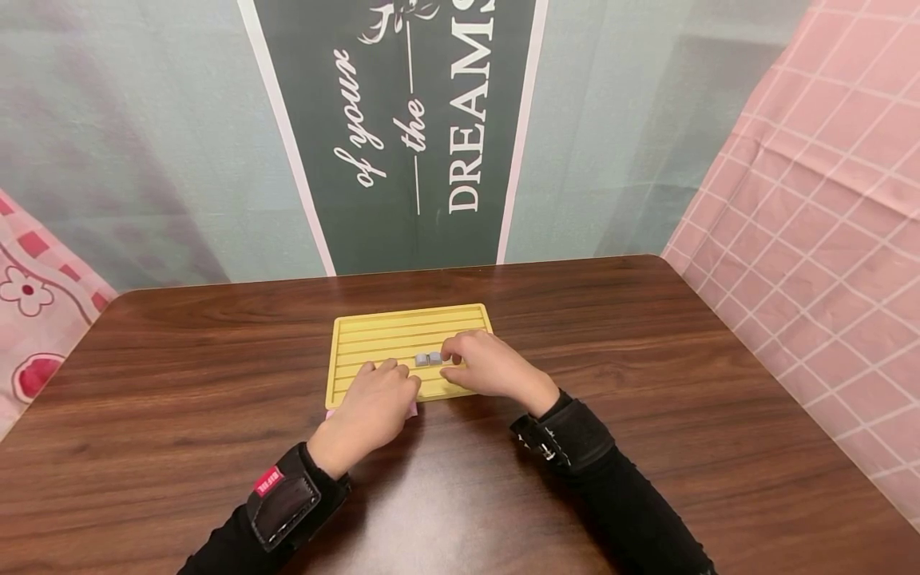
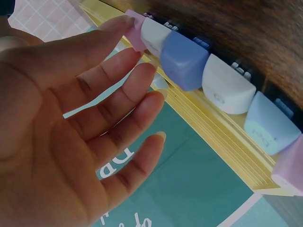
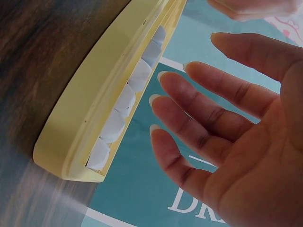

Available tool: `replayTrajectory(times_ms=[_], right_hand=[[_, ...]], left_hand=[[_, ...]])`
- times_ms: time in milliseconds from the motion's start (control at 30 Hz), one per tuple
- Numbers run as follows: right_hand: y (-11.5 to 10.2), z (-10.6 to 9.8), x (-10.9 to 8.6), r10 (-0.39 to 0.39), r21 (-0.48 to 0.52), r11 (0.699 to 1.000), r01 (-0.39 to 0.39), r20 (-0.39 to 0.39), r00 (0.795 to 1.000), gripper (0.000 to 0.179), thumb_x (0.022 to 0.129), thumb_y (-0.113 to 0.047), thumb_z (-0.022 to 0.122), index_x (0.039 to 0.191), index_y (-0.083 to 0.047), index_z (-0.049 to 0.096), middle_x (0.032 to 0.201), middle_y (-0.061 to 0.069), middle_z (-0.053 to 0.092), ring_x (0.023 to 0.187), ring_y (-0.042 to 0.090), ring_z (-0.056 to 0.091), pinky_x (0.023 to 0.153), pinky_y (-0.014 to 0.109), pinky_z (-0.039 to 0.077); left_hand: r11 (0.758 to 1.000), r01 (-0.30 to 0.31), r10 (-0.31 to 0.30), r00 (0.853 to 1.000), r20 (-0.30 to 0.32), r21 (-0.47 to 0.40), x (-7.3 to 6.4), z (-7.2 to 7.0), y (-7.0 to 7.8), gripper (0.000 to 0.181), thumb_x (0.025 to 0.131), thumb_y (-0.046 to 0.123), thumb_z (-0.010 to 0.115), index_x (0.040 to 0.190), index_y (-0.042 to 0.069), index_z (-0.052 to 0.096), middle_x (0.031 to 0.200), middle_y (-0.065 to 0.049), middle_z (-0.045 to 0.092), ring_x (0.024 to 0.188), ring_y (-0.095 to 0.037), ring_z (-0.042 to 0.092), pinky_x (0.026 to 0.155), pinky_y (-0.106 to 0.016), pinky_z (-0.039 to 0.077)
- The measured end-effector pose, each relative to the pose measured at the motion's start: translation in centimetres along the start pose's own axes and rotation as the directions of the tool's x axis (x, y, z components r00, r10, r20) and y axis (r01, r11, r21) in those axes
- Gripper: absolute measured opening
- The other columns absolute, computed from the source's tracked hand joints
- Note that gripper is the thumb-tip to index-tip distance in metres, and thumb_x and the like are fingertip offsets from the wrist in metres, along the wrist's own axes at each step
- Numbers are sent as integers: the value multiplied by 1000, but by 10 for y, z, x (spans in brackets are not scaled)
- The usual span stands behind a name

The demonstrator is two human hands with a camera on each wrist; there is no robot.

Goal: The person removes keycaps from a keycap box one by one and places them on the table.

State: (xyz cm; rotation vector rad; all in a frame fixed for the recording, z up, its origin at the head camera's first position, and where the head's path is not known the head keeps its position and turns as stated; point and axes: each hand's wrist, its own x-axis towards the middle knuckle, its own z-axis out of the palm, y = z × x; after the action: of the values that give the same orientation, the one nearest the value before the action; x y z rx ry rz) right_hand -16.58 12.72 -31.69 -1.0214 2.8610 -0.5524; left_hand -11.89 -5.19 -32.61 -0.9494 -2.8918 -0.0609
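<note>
A yellow ridged tray (image 1: pixel 402 329) lies on the table, with grey keycaps (image 1: pixel 427 359) in one of its grooves; the right wrist view shows several pale keycaps (image 3: pixel 112 126) in a row there. My right hand (image 1: pixel 489 363) is over the tray's right side, thumb and fingers apart around nothing. Over the tray's front left edge is my left hand (image 1: pixel 381 399), its fingers loosely bent. In the left wrist view its thumb overlaps a pink keycap (image 2: pixel 137 33); whether it touches cannot be told. White, blue-violet (image 2: pixel 184 61) and light blue (image 2: pixel 272 123) keycaps line the tray's front edge.
The brown wooden table (image 1: pixel 611 335) extends around the tray. A green and grey printed curtain (image 1: pixel 402 200) hangs behind its far edge. Pink checked cloth (image 1: pixel 826 239) hangs on the right, and patterned pink cloth (image 1: pixel 36 303) on the left.
</note>
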Motion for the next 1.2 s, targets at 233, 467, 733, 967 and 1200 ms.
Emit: replayTrajectory(times_ms=[233, 467, 733, 967, 1200], right_hand=[[0, 0, 0, 7, -1, 1000, -7, 1, 1000, 14, 83, -15, 64, 90, -4, 67, 86, 5, 64, 79, 17, 59, 69, 30, 46], [0, 0, 0, 3, 2, 1000, -2, -4, 1000, 13, 83, -15, 63, 90, -4, 67, 84, 5, 63, 77, 16, 58, 67, 29, 46], [1, 0, 0, -1, 1, 1000, 1, -13, 1000, 13, 82, -15, 63, 89, -5, 66, 81, 3, 62, 74, 14, 56, 65, 28, 44], [0, 0, 0, 11, 11, 1000, -11, -6, 1000, 13, 83, -15, 63, 89, -5, 66, 79, 1, 60, 72, 13, 54, 64, 27, 43], [1, 0, 0, 7, 10, 1000, -7, -6, 1000, 12, 83, -15, 63, 89, -5, 66, 78, 1, 59, 71, 13, 53, 63, 27, 43]], left_hand=[[1000, 14, -14, 1000, -4, -6, -1, -1, -2, 14, 77, 16, 72, 73, 8, 60, 69, -3, 52, 72, -23, 52, 60, -36, 37], [998, 48, -48, 999, 12, -30, -1, -3, -6, 19, 77, 23, 74, 79, 7, 62, 69, -3, 52, 73, -22, 52, 63, -37, 38], [998, 66, -66, 998, -3, -13, -2, -6, -11, 18, 78, 23, 72, 82, 8, 62, 70, -1, 52, 73, -21, 52, 61, -38, 39], [994, 92, -93, 996, -8, -55, -3, -7, -16, 20, 79, 25, 71, 86, 8, 63, 75, -2, 55, 76, -22, 54, 65, -40, 40], [991, 106, -109, 993, -33, -76, -5, -6, -22, 20, 79, 23, 71, 88, 7, 64, 81, -3, 59, 81, -23, 55, 67, -41, 41]])
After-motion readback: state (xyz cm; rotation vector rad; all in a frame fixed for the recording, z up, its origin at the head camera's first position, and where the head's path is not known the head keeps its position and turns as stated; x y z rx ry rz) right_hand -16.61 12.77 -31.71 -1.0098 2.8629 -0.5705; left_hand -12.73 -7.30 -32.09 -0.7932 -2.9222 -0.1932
